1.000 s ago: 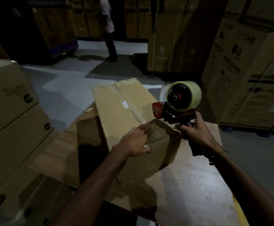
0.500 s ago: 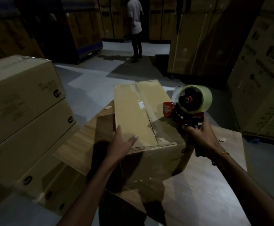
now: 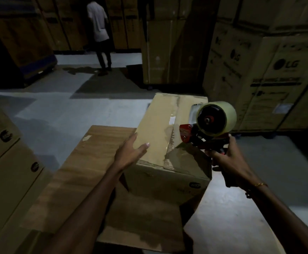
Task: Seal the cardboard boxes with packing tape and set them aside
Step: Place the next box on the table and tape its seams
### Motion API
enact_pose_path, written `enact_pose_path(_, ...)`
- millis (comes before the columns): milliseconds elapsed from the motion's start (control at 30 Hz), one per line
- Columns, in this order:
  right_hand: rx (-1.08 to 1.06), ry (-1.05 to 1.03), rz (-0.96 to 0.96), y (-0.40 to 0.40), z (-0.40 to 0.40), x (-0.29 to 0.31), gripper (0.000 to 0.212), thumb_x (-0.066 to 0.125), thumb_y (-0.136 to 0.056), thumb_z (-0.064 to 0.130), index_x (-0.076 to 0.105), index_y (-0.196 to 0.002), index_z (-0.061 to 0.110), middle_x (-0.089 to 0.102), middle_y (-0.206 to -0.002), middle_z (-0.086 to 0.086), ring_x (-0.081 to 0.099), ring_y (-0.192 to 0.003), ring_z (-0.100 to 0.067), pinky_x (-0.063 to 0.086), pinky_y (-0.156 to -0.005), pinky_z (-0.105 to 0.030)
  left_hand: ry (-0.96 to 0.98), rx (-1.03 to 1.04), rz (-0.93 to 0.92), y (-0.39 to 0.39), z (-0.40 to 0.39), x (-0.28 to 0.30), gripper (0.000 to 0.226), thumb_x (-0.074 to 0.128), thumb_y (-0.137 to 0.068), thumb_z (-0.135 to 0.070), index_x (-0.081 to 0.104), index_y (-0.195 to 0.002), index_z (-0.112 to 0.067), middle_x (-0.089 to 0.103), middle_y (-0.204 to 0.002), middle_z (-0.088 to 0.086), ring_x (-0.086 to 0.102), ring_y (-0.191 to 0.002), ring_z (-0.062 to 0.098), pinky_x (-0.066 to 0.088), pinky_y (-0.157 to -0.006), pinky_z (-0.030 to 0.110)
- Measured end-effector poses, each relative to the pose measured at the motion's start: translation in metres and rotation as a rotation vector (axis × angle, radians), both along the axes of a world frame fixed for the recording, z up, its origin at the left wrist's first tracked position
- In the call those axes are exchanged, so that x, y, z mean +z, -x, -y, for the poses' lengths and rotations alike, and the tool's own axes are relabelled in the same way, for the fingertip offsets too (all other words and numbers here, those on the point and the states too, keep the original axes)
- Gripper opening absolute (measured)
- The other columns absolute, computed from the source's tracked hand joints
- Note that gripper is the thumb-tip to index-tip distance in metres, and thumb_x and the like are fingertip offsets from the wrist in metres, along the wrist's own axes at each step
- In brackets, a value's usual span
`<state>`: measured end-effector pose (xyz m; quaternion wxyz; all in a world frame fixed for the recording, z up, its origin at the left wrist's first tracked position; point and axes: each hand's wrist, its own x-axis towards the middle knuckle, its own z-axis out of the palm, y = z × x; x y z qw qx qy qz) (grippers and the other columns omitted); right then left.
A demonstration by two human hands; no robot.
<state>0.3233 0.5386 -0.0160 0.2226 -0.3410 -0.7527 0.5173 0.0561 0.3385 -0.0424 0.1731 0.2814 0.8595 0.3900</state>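
While we steady the load:
Left hand: fingers spread flat on cardboard box, 9 o'clock edge.
Right hand: we grip tape dispenser at 3 o'clock.

A wooden board fills the lower centre of the frame, carrying the cardboard box (flaps closed, tape along its seam) toward the right.

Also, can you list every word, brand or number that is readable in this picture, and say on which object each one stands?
"LG" with its round logo: on the large carton at the right.
"LG", turned sideways: on the neighbouring carton face.
Smaller print and the white label on those cartons: too blurred to read.
Dark oval mark on the small box: unreadable.
Oval marks on the left boxes: unreadable.
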Motion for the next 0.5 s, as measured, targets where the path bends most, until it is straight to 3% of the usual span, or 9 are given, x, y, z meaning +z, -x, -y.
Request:
enact_pose_path(167,-0.134,-0.005,0.017,-0.017,0.02,-0.001,0.061,0.076,-0.09,0.025,0.033,-0.13,0.043,0.062,-0.113,-0.007,0.07,-0.088,-0.027,0.06,-0.066,-0.042,0.03,-0.167,-0.073,0.022,-0.042,0.003,0.073,0.068,-0.089,-0.059,0.046,-0.15,-0.026,0.05,-0.153,0.0,0.05,-0.136,0.026,0.043,-0.11,0.044)
enact_pose_path(333,-0.229,-0.038,0.065,-0.026,0.04,0.002,0.056,0.075,-0.091,0.022,0.035,-0.129,0.036,0.062,-0.108,-0.004,0.069,-0.082,-0.026,0.062,-0.067,-0.045,0.132,-0.31,-0.154,0.032,-0.078,0.005,0.074,0.067,-0.087,-0.063,0.044,-0.151,-0.032,0.051,-0.152,0.003,0.05,-0.134,0.031,0.044,-0.107,0.047)
enact_pose_path(433,-0.293,-0.044,0.078,-0.028,0.05,0.006,0.055,0.074,-0.092,0.02,0.034,-0.127,0.033,0.061,-0.111,0.0,0.07,-0.086,-0.028,0.062,-0.073,-0.052,0.156,-0.387,-0.18,0.037,-0.09,0.002,0.074,0.065,-0.088,-0.063,0.041,-0.152,-0.034,0.049,-0.153,0.004,0.049,-0.135,0.032,0.044,-0.108,0.05)
enact_pose_path(500,-0.328,-0.06,0.08,-0.029,0.054,0.009,0.054,0.073,-0.092,0.017,0.035,-0.126,0.032,0.061,-0.114,-0.001,0.07,-0.088,-0.028,0.061,-0.071,-0.049,0.212,-0.433,-0.217,0.04,-0.093,0.002,0.072,0.061,-0.091,-0.063,0.04,-0.152,-0.033,0.046,-0.154,0.005,0.046,-0.137,0.034,0.042,-0.108,0.05)
